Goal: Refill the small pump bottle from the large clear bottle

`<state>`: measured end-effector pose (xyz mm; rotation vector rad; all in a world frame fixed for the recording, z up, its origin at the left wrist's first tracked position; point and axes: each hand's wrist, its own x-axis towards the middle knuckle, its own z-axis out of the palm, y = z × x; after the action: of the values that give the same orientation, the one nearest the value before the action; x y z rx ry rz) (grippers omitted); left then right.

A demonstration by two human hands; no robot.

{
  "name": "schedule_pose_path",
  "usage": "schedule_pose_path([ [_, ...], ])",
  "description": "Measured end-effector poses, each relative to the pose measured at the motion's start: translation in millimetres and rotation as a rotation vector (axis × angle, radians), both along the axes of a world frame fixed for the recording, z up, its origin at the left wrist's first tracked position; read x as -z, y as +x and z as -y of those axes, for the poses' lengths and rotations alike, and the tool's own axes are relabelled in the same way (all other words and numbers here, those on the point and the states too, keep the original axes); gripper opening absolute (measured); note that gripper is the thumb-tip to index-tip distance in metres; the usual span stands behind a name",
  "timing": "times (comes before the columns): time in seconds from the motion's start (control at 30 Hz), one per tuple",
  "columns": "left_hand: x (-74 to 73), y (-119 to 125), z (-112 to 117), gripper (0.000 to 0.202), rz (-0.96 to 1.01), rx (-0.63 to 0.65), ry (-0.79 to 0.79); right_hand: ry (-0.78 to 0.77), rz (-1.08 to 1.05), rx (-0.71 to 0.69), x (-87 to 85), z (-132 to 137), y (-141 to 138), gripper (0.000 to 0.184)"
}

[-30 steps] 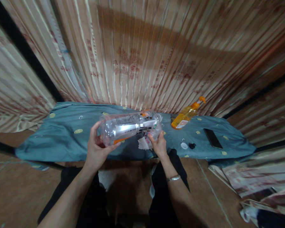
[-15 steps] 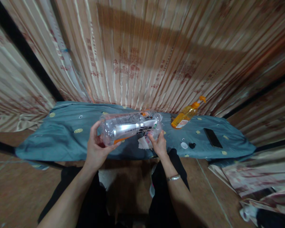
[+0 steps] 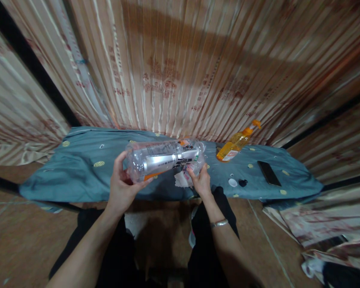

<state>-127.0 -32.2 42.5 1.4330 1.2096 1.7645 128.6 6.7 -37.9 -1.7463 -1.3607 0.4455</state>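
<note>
A large clear plastic bottle (image 3: 160,160) with a silver, black and orange label lies sideways above the cloth-covered table. My left hand (image 3: 123,180) is wrapped round its base end. At the neck end my right hand (image 3: 201,180) grips the bottle, thumb pressed near the label. A torn whitish scrap of paper or film (image 3: 182,179) hangs below the bottle beside my right thumb; whether the thumb pins it or it is part of the label I cannot tell. The fingers behind the bottle are partly hidden.
On the blue-green cloth (image 3: 78,172) to the right stand an orange pump bottle (image 3: 232,146), a white round cap (image 3: 233,183), a small black object (image 3: 243,183) and a dark phone (image 3: 269,173). A pleated curtain (image 3: 180,72) hangs behind the table.
Almost nothing differs. Both hands keep their hold on the bottle in nearly the same place, and the view has shifted very slightly.
</note>
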Motion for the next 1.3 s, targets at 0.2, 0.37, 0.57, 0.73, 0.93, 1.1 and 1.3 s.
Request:
schedule_pose_path([
  [0.2, 0.2, 0.7, -0.1, 0.088, -0.002, -0.006, 0.008, -0.005, -0.012, -0.004, 3.5, -0.7, 1.7, 0.062],
  [0.37, 0.3, 1.1, -0.1, 0.087, 0.025, -0.002, 0.000, -0.012, 0.005, 0.007, 4.8, -1.6, 1.9, 0.062],
  [0.57, 1.6, -0.2, -1.3, 0.088, 0.002, 0.010, 0.019, -0.010, 0.031, 0.003, 4.6, -2.1, 2.3, 0.060],
  [0.73, 2.7, 0.0, -2.2, 0.087, 0.046, 0.025, 0.041, -0.008, 0.018, -0.004, 3.1, -1.3, 2.0, 0.057],
  [0.93, 1.4, 1.4, -1.5, 0.086, 0.063, 0.040, 0.054, -0.003, 0.007, -0.003, 3.4, -1.4, 2.0, 0.056],
  [1.1, 1.8, 0.7, -1.5, 0.086, 0.047, 0.031, 0.063, -0.005, -0.007, -0.005, 4.1, -1.9, 2.5, 0.058],
  [1.3, 3.5, -0.7, -2.0, 0.086, 0.012, 0.038, 0.082, -0.006, -0.005, -0.001, 1.9, -1.3, 1.3, 0.054],
])
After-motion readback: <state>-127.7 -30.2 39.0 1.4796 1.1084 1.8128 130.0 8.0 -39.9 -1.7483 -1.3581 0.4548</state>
